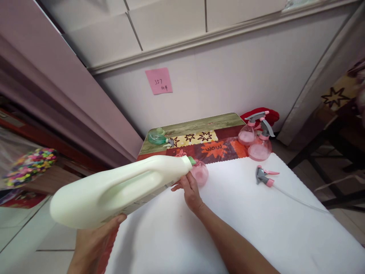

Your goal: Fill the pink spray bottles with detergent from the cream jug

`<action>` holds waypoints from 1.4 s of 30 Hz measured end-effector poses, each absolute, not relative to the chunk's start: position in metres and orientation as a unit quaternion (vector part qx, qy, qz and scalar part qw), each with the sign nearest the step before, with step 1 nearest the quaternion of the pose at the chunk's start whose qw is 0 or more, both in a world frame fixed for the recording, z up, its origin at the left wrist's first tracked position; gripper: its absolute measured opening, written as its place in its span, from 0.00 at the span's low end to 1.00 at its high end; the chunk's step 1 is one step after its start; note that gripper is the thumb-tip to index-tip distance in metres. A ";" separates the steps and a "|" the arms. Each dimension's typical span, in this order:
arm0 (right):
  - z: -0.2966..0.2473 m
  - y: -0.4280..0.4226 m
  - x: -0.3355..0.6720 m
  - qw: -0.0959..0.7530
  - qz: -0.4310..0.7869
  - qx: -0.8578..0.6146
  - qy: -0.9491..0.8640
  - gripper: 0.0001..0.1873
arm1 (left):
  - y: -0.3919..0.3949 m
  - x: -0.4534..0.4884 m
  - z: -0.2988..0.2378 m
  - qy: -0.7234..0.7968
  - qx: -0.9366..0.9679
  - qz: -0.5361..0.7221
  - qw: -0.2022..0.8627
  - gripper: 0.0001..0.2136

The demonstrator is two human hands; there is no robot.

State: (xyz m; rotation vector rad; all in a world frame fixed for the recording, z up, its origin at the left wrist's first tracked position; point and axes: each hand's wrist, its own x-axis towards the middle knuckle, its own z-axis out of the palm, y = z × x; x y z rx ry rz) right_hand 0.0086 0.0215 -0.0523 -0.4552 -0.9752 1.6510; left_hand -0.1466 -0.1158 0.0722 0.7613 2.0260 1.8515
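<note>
A large pale plastic jug (119,186) with a moulded side handle is tilted nearly level, its green spout (191,160) pointing right. My left hand (97,232) grips it from below near the base, the thumb along its underside. At the jug's neck, the fingers of my right hand (190,192) are bent against the underside and support it. Right under the spout stands a round pink spray bottle (200,174) without its head; the jug and spout partly hide its mouth. Whether liquid flows cannot be made out.
A loose grey-and-pink spray head (265,177) with a long tube lies on the white tabletop cover (236,213). Two pink spray bottles (259,148) with heads stand at the back right. A green spray bottle (156,138) lies at the back left. A wall (205,87) rises behind.
</note>
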 end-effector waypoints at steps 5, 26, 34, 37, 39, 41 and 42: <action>-0.052 0.021 0.008 0.555 0.697 -0.196 -0.409 0.26 | -0.117 -0.155 0.066 0.700 0.262 0.648 0.147 0.35; -0.051 0.022 0.010 0.550 0.698 -0.197 -0.414 0.26 | -0.117 -0.167 0.062 0.709 0.284 0.631 0.141 0.35; -0.052 0.022 0.009 0.553 0.700 -0.190 -0.410 0.26 | -0.119 -0.162 0.063 0.716 0.288 0.623 0.127 0.33; -0.052 0.022 0.009 0.553 0.699 -0.193 -0.411 0.26 | -0.120 -0.171 0.058 0.717 0.297 0.620 0.118 0.33; -0.052 0.022 0.009 0.551 0.699 -0.195 -0.412 0.26 | -0.120 -0.177 0.056 0.716 0.294 0.621 0.122 0.35; -0.053 0.022 0.009 0.551 0.698 -0.195 -0.414 0.26 | -0.119 -0.178 0.055 0.716 0.282 0.625 0.133 0.36; -0.053 0.023 0.009 0.552 0.698 -0.194 -0.413 0.26 | -0.119 -0.176 0.056 0.716 0.278 0.626 0.133 0.37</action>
